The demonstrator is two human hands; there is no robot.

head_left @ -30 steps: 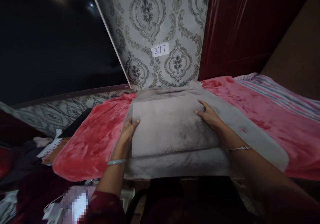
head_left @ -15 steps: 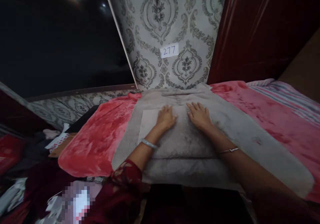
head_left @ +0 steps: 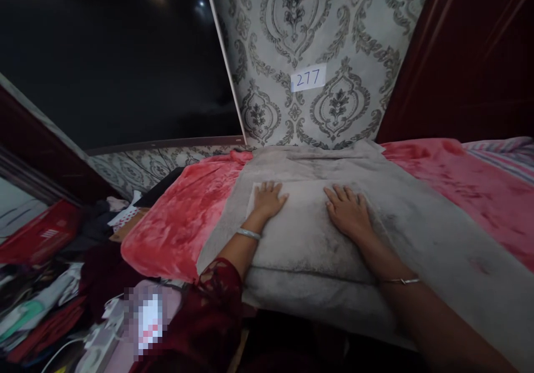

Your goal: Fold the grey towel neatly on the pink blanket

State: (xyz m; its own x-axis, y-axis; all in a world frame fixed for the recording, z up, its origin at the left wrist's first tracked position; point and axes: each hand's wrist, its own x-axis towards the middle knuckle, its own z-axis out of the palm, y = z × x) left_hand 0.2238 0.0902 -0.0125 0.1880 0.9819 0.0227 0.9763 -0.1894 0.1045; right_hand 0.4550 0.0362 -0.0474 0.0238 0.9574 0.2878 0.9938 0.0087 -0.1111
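Observation:
A folded grey plush cloth (head_left: 304, 234) lies on a larger grey blanket (head_left: 434, 250) of much the same colour. My left hand (head_left: 268, 202) rests flat near the cloth's far left corner, fingers spread. On the right side of the same cloth, my right hand (head_left: 348, 212) is also laid flat with its fingers apart. Nothing is grasped in either hand. The near edge of the cloth shows as a dark fold line between my forearms.
Beneath the grey blanket, a red plush blanket (head_left: 179, 217) shows on both sides. A large dark screen (head_left: 137, 67) stands at the back left, by a patterned wall with a "277" paper label (head_left: 308, 78). Clothes and a white power strip (head_left: 98, 337) lie at lower left.
My hands have slid farther apart over the folded cloth, the left one toward its far left corner, the right one toward its right side. The camera view has turned a little left.

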